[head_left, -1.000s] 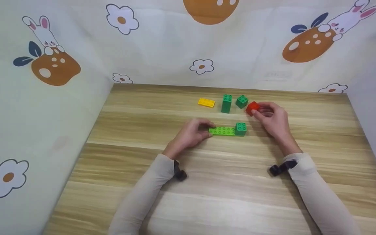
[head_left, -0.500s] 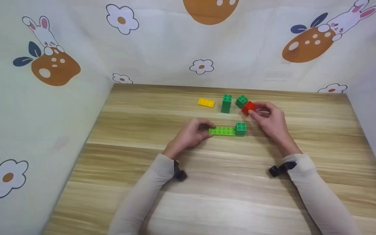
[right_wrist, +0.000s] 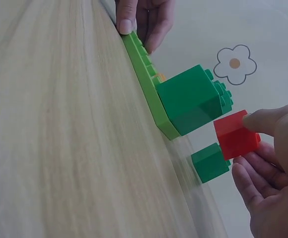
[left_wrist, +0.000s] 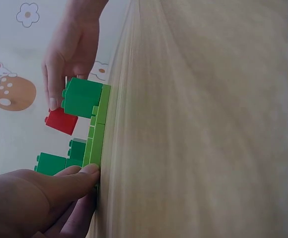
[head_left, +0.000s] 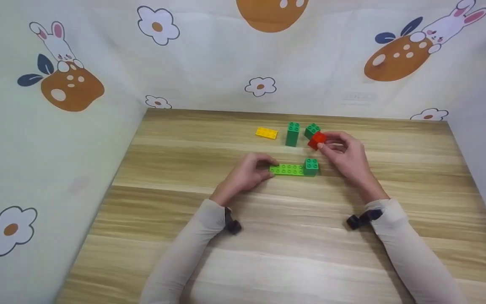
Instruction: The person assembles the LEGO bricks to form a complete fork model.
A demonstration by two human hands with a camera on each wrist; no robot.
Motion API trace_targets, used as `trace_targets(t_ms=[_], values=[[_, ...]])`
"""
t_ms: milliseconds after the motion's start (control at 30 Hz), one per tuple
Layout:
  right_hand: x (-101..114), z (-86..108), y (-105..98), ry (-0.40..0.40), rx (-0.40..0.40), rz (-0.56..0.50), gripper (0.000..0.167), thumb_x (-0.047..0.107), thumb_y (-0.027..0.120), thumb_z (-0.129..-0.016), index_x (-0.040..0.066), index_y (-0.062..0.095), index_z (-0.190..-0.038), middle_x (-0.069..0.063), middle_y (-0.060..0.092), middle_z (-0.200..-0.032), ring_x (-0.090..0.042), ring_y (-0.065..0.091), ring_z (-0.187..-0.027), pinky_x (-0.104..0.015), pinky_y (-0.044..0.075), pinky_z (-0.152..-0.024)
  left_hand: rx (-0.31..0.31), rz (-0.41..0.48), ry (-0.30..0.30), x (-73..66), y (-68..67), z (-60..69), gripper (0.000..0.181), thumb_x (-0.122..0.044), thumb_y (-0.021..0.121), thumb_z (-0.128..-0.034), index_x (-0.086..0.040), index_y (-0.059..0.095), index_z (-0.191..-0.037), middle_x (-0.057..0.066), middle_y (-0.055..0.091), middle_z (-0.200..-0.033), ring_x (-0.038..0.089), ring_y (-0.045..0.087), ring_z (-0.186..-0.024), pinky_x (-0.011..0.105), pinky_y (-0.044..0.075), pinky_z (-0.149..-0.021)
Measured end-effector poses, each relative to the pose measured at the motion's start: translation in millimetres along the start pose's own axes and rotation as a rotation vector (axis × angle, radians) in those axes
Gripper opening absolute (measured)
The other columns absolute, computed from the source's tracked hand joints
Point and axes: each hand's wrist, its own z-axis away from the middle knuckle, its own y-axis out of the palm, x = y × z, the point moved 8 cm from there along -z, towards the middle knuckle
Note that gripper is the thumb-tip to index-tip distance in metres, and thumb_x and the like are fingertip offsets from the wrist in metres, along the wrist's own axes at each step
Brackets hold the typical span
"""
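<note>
My left hand (head_left: 249, 172) pinches the left end of a light green building plate (head_left: 286, 169) that lies flat on the table. A green brick (head_left: 311, 166) sits on the plate's right end. Between thumb and fingers, my right hand (head_left: 347, 158) holds a red brick (head_left: 317, 140), tilted and raised off the table in the right wrist view (right_wrist: 237, 135). Behind the red brick stands a second green brick (head_left: 312, 130), partly covered by it in the head view. The red brick is apart from the plate.
A tall green brick stack (head_left: 292, 134) stands behind the plate. To its left lies a flat yellow plate (head_left: 266, 133). The patterned wall covering (head_left: 209, 84) rises at the table's back edge, with another side wall on the left.
My right hand has moved left with the red brick, from beside the rear green brick to in front of it. My left hand and the plate have stayed put.
</note>
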Motion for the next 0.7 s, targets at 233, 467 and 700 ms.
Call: trace_targets(t_ms=[233, 467, 700], values=[[5, 1.6, 4, -0.049, 0.023, -0.045, 0.050, 0.028, 0.083, -0.098, 0.004, 0.067, -0.139, -0.016, 0.071, -0.132, -0.019, 0.071, -0.115, -0.014, 0.059, -0.098, 0.003, 0.007, 0.023, -0.8, -0.1, -0.3, 0.031, -0.003, 0.083, -0.0925, -0.009, 0.081, -0.123, 0.007, 0.080, -0.125, 0.023, 0.071, -0.126, 0.040, 0.053, -0.118], [8, 3.2, 8, -0.074, 0.046, -0.062, 0.048, 0.024, 0.083, -0.098, 0.004, 0.067, -0.138, -0.016, 0.072, -0.133, -0.018, 0.071, -0.116, -0.015, 0.058, -0.100, -0.001, 0.011, 0.018, 0.0, 0.3, -0.7, 0.030, -0.003, 0.083, -0.0928, -0.009, 0.080, -0.123, 0.007, 0.080, -0.125, 0.023, 0.071, -0.126, 0.041, 0.053, -0.118], [8, 4.4, 13, -0.077, 0.081, -0.070, 0.049, 0.028, 0.084, -0.097, 0.008, 0.068, -0.139, -0.014, 0.071, -0.136, -0.020, 0.071, -0.119, -0.018, 0.058, -0.104, -0.007, 0.006, 0.017, -1.1, -0.4, -0.1, 0.031, -0.004, 0.084, -0.0923, -0.009, 0.081, -0.122, 0.006, 0.080, -0.124, 0.022, 0.071, -0.125, 0.041, 0.053, -0.117]])
